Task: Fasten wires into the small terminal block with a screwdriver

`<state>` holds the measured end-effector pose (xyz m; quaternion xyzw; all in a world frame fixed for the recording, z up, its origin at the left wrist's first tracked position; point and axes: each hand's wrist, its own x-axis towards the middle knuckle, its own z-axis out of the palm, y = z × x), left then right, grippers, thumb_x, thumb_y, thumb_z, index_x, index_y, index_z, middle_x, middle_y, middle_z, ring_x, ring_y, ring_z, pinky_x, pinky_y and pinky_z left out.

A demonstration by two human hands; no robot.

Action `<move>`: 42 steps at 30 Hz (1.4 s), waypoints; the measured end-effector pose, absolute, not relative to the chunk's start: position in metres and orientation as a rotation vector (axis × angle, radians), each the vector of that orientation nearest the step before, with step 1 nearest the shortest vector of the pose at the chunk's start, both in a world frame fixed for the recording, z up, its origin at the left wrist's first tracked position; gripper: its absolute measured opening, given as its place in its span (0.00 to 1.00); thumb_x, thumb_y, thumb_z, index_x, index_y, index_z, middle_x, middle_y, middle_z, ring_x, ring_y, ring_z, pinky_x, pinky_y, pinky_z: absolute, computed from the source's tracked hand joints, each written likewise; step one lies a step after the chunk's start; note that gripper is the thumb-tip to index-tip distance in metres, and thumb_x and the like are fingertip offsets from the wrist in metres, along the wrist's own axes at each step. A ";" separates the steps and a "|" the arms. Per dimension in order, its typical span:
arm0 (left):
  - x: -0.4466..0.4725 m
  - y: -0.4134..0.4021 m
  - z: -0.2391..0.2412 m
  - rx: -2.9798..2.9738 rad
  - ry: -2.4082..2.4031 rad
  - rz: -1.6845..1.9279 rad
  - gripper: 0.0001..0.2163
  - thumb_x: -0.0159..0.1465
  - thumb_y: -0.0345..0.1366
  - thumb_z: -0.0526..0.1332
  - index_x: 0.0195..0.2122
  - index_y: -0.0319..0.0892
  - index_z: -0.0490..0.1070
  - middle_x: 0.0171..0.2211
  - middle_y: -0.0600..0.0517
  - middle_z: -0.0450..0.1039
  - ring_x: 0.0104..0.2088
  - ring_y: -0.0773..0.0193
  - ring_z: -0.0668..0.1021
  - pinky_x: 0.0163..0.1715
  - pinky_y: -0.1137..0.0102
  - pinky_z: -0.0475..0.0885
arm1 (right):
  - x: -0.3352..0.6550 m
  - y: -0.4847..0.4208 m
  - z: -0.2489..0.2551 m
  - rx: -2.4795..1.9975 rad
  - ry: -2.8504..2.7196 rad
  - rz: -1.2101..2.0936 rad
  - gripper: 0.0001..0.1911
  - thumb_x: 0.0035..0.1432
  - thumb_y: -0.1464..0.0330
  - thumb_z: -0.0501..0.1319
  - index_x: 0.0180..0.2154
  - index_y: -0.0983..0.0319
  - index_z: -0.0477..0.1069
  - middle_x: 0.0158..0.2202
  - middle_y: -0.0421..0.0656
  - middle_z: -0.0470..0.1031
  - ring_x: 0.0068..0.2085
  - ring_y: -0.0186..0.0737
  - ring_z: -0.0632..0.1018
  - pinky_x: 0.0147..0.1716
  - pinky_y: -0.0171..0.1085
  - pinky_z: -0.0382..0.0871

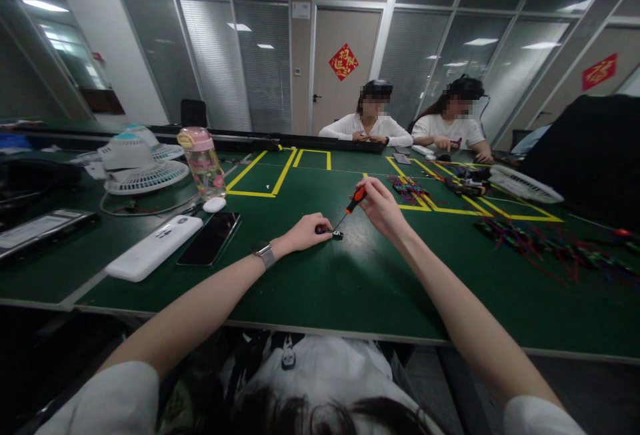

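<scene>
My left hand [306, 232] rests on the green table [350, 275] with its fingers pinched on a small black part [330, 231]. My right hand [383, 207] is closed round a small screwdriver with an orange handle [356, 199]. The screwdriver slants down and left, and its tip meets the black part between my hands. A watch [265, 253] sits on my left wrist.
A black phone [210, 238], a white power bank [153, 247] and a white mouse [215, 204] lie to the left, by a pink-capped bottle [203, 162] and a white fan [137, 165]. Coloured wire bundles [530, 238] lie at right. Two people sit across the table.
</scene>
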<state>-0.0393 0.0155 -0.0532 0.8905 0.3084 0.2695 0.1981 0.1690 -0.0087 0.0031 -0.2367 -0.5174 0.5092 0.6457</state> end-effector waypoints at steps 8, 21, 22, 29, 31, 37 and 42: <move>-0.039 0.016 -0.054 2.501 0.872 0.755 0.05 0.62 0.34 0.64 0.37 0.39 0.77 0.34 0.51 0.71 0.34 0.65 0.73 0.35 0.72 0.66 | 0.173 -0.009 0.001 -0.516 -1.175 1.261 0.15 0.50 0.58 0.70 0.39 0.53 0.74 0.34 0.37 0.76 0.38 0.35 0.76 0.45 0.41 0.72; -0.039 0.017 -0.056 2.498 0.852 0.776 0.06 0.62 0.35 0.64 0.37 0.39 0.76 0.33 0.51 0.70 0.33 0.65 0.73 0.34 0.72 0.66 | 0.170 -0.010 0.002 -0.574 -1.275 1.087 0.13 0.51 0.56 0.69 0.38 0.54 0.76 0.34 0.38 0.76 0.37 0.35 0.76 0.43 0.37 0.72; -0.039 0.017 -0.055 2.500 0.855 0.772 0.06 0.62 0.35 0.64 0.37 0.39 0.76 0.33 0.51 0.71 0.33 0.65 0.73 0.34 0.72 0.66 | 0.168 -0.012 0.003 -0.554 -1.285 1.093 0.14 0.52 0.56 0.68 0.39 0.54 0.76 0.35 0.38 0.77 0.38 0.35 0.76 0.45 0.37 0.71; -0.038 0.015 -0.052 2.511 0.873 0.763 0.06 0.62 0.36 0.64 0.37 0.40 0.77 0.34 0.51 0.72 0.34 0.63 0.74 0.36 0.71 0.67 | 0.159 -0.018 0.004 -0.518 -1.316 1.037 0.11 0.55 0.56 0.66 0.35 0.54 0.74 0.36 0.38 0.77 0.40 0.36 0.76 0.46 0.39 0.71; -0.038 0.015 -0.052 2.522 0.870 0.757 0.07 0.62 0.37 0.63 0.37 0.40 0.77 0.35 0.50 0.72 0.35 0.63 0.75 0.36 0.70 0.68 | 0.159 -0.018 0.004 -0.547 -1.315 0.979 0.10 0.54 0.56 0.67 0.34 0.54 0.74 0.33 0.37 0.75 0.37 0.35 0.75 0.44 0.38 0.71; -0.038 0.014 -0.051 2.514 0.884 0.741 0.07 0.63 0.38 0.63 0.38 0.40 0.77 0.36 0.50 0.73 0.35 0.63 0.75 0.36 0.70 0.68 | 0.160 -0.019 0.005 -0.572 -1.270 1.095 0.14 0.53 0.56 0.68 0.40 0.54 0.76 0.34 0.39 0.76 0.38 0.36 0.76 0.44 0.39 0.71; -0.038 0.015 -0.053 2.512 0.871 0.762 0.06 0.62 0.36 0.64 0.37 0.40 0.77 0.35 0.51 0.72 0.35 0.63 0.74 0.36 0.71 0.67 | 0.162 -0.016 0.004 -0.531 -1.229 1.134 0.12 0.54 0.56 0.67 0.37 0.54 0.74 0.34 0.38 0.76 0.40 0.37 0.77 0.48 0.41 0.71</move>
